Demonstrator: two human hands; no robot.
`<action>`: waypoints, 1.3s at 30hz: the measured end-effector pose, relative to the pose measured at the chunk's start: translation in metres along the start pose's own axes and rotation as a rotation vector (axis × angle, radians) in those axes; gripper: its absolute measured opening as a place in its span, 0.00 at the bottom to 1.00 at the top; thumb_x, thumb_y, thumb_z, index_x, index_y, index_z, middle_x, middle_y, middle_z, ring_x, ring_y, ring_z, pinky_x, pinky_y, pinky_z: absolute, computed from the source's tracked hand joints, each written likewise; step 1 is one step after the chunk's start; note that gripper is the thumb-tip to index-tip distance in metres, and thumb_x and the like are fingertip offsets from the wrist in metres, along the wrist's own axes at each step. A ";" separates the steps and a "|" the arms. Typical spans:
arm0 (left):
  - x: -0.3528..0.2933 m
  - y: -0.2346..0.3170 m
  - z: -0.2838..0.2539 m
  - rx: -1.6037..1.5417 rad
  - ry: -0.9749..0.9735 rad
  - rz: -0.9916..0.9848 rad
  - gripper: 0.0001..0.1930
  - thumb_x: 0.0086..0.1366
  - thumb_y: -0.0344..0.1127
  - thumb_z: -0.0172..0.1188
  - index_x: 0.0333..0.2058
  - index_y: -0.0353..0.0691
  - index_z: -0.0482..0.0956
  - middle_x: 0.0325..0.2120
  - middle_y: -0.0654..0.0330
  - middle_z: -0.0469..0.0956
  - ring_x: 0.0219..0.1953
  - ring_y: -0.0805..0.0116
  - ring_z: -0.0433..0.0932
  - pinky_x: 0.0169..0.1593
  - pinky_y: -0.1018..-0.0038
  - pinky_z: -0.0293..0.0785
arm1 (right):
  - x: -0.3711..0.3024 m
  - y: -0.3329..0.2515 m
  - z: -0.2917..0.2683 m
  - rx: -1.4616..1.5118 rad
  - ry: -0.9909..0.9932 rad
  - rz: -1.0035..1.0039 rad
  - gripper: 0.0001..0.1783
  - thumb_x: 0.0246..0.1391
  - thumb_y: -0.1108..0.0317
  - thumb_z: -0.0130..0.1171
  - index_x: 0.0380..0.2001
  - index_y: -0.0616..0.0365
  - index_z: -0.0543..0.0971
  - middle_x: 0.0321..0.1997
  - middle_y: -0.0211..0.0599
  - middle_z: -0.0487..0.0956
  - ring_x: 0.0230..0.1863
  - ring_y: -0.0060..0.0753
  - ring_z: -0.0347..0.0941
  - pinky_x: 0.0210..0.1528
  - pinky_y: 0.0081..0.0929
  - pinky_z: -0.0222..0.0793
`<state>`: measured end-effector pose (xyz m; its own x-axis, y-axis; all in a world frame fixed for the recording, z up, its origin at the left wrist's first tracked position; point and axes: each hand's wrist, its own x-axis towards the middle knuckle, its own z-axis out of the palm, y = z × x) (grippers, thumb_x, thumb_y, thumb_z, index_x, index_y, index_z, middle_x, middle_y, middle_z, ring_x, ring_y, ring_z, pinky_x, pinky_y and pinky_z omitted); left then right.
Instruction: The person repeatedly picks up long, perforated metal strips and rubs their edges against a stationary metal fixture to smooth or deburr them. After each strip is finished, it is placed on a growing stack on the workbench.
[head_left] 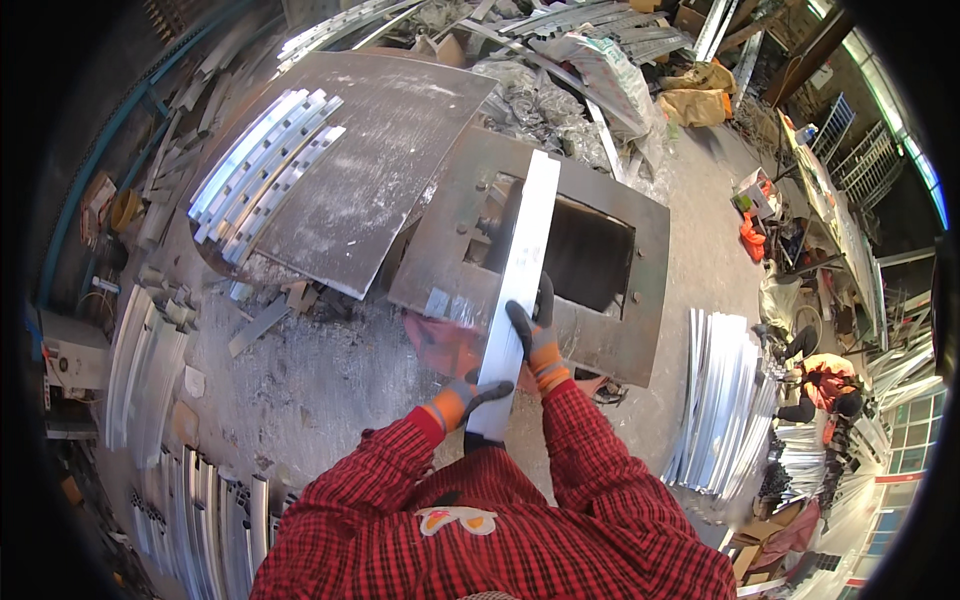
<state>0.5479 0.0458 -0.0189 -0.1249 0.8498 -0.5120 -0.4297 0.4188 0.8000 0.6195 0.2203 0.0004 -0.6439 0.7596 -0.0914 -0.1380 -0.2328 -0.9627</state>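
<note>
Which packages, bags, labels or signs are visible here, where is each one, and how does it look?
Brown sacks: far right of the metal frame, crumpled, tan.
Plastic bag: beyond the frame, pale grey, crumpled, translucent.
Small box: on the floor at right, white with green.
Cardboard boxes: lower right, brown, flat-sided.
No sign or screen shows clearly.

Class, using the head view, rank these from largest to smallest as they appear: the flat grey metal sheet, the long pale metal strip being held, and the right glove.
1. Flat grey metal sheet
2. Long pale metal strip
3. Right glove

None look alike.
</note>
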 end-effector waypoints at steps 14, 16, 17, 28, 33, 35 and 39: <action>0.086 -0.009 0.001 0.155 0.209 0.083 0.37 0.53 0.51 0.76 0.55 0.35 0.74 0.46 0.54 0.81 0.44 0.64 0.82 0.47 0.67 0.80 | 0.114 -0.012 -0.012 -1.501 0.140 -0.380 0.42 0.61 0.50 0.52 0.73 0.54 0.54 0.77 0.49 0.54 0.78 0.51 0.45 0.77 0.51 0.36; 0.060 -0.068 -0.017 0.113 0.110 0.096 0.40 0.54 0.54 0.75 0.57 0.32 0.73 0.50 0.53 0.79 0.50 0.65 0.78 0.56 0.67 0.73 | 0.058 -0.004 0.020 -1.534 0.101 -0.378 0.43 0.60 0.51 0.52 0.73 0.57 0.54 0.78 0.51 0.51 0.79 0.55 0.41 0.77 0.53 0.35; 0.023 -0.051 -0.002 0.175 -0.010 0.070 0.40 0.53 0.53 0.75 0.58 0.33 0.72 0.50 0.54 0.79 0.50 0.64 0.78 0.57 0.68 0.73 | 0.029 0.012 0.003 -1.515 0.111 -0.338 0.43 0.59 0.52 0.52 0.73 0.59 0.53 0.77 0.53 0.51 0.79 0.57 0.40 0.77 0.54 0.34; -0.071 -0.159 -0.012 -0.049 0.169 -0.150 0.43 0.53 0.48 0.77 0.62 0.35 0.68 0.53 0.53 0.77 0.53 0.65 0.76 0.58 0.68 0.71 | -0.076 0.042 0.040 -1.452 0.059 -0.386 0.43 0.56 0.52 0.53 0.72 0.59 0.57 0.76 0.54 0.54 0.77 0.61 0.45 0.75 0.59 0.36; 0.039 -0.031 -0.023 0.325 0.228 0.133 0.44 0.52 0.58 0.75 0.58 0.32 0.72 0.51 0.48 0.79 0.52 0.58 0.79 0.57 0.66 0.73 | 0.066 -0.004 0.025 -1.468 0.173 -0.406 0.42 0.57 0.51 0.53 0.72 0.55 0.58 0.76 0.48 0.57 0.77 0.50 0.48 0.76 0.56 0.35; 0.077 0.017 -0.025 0.298 0.197 0.040 0.49 0.48 0.63 0.75 0.58 0.29 0.70 0.50 0.46 0.79 0.51 0.56 0.79 0.55 0.65 0.74 | 0.117 -0.021 0.014 -1.503 0.205 -0.354 0.41 0.57 0.51 0.53 0.72 0.52 0.59 0.76 0.45 0.58 0.77 0.48 0.49 0.76 0.55 0.37; 0.097 0.102 -0.008 0.297 0.164 -0.181 0.42 0.56 0.56 0.72 0.60 0.32 0.71 0.51 0.46 0.78 0.49 0.59 0.80 0.53 0.67 0.75 | 0.172 -0.042 -0.001 -1.577 0.211 -0.184 0.41 0.58 0.47 0.51 0.72 0.48 0.59 0.77 0.40 0.57 0.77 0.46 0.49 0.74 0.54 0.44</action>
<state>0.4847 0.1686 0.0109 -0.2226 0.7015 -0.6770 -0.1826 0.6521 0.7358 0.5152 0.3612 0.0251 -0.5782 0.8025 0.1472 0.7662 0.5960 -0.2400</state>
